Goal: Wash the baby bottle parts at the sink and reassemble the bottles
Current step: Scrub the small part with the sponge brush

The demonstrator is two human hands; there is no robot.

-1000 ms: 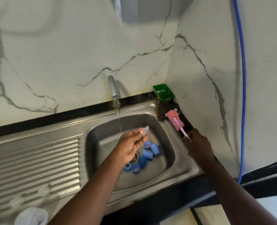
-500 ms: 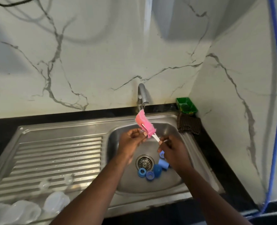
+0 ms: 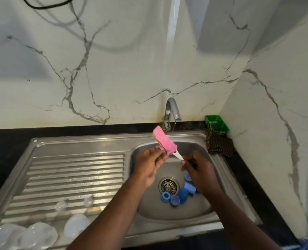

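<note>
At frame centre, right hand [image 3: 199, 170] fingers clamp the pink brush [image 3: 165, 141] handle; left hand [image 3: 149, 165] fingers pinch something small I cannot identify.

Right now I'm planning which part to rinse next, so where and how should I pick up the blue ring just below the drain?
Probably by its outer rim, from straight above. The blue ring lies flat in the sink, hole up, its left side free; another blue cap crowds its right. The left hand is nearer.
</note>
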